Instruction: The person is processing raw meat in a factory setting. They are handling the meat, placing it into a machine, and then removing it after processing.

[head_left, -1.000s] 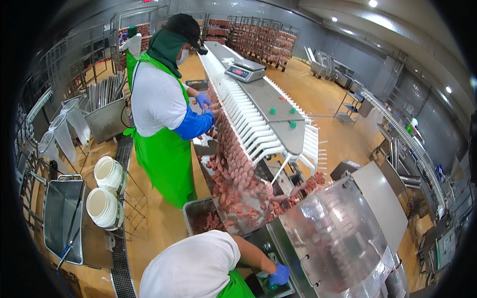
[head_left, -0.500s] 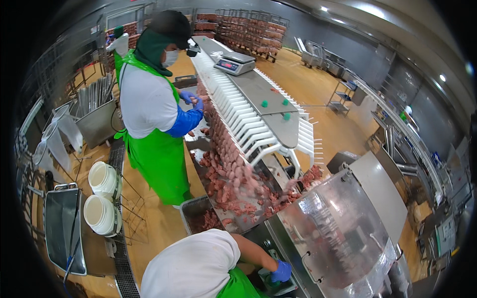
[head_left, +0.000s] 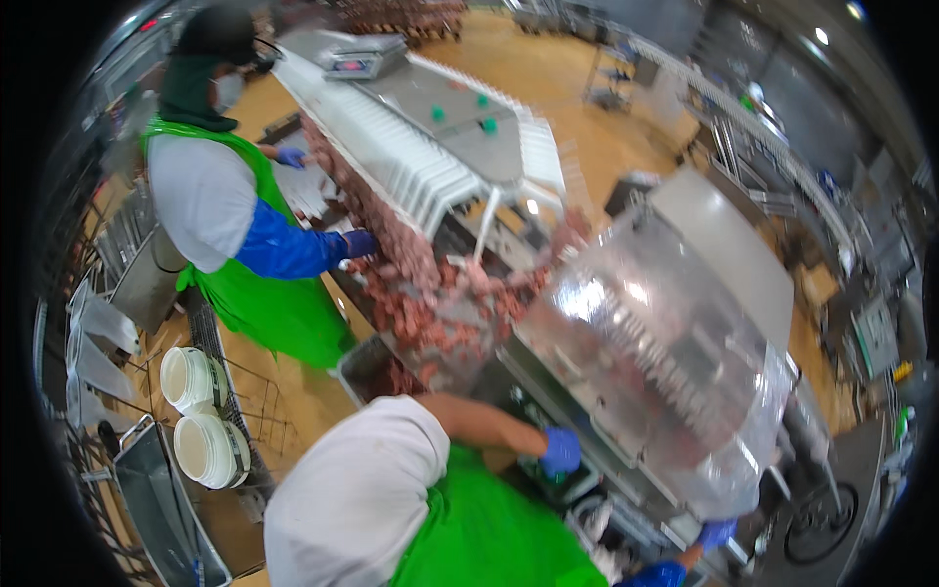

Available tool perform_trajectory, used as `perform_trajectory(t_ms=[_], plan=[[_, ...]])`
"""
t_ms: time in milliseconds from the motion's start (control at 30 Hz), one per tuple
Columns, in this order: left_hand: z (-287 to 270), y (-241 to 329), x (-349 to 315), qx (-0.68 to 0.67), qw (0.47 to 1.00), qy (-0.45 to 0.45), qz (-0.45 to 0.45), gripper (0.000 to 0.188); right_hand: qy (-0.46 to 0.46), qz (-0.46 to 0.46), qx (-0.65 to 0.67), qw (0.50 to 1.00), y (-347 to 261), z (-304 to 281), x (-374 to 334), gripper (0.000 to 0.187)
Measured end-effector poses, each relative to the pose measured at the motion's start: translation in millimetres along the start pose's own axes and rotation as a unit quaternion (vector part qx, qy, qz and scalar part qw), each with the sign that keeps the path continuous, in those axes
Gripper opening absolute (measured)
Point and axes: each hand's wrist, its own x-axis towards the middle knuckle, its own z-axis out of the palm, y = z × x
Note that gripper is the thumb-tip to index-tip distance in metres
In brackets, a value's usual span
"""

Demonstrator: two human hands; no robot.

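Observation:
My left hand [head_left: 559,450], in a blue-violet glove below a bare forearm, is closed beside a green part on the near side of a steel machine. Its fingertips are hidden, and I cannot make out what is in them. Over the machine lies a large clear cover [head_left: 646,362]. My right hand [head_left: 719,533], gloved alike and with a blue sleeve, is at the cover's lower corner; its fingers are blurred. Beyond the machine, reddish sausage links [head_left: 406,254] hang along a row of white hooks [head_left: 411,181], and loose meat pieces [head_left: 421,323] lie on the steel table.
At the left, a co-worker [head_left: 210,196] in a green apron reaches toward the sausages with both gloved hands. Two white buckets [head_left: 205,450] and a steel cart [head_left: 171,509] stand at the lower left. A scale [head_left: 364,59] sits on the far panel. A steel bin [head_left: 364,364] stands beneath the table edge.
The whole view has shifted and blurred. My right hand has come into view at the cover. My left hand stays by the green part. The co-worker's hands, together before, are now apart and lower.

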Motion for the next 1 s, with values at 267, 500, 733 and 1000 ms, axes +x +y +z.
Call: perform_trajectory(t_ms=[267,500,733,1000], plan=[[-8,0,-5,0.024,0.999,0.034,0.025,0.020,0.054,0.088,0.209,0.973,20,21,8,0.037],[-12,3,-6,0.028,0.999,0.016,0.024,0.018,0.070,0.044,0.209,0.974,43,40,-11,0.037],[-12,3,-7,0.005,1.000,0.013,0.013,0.019,0.128,0.014,0.177,0.976,33,37,-5,0.035],[-16,7,9,0.006,0.999,-0.002,0.042,0.019,0.034,0.046,0.109,0.992,74,52,-35,0.041]])
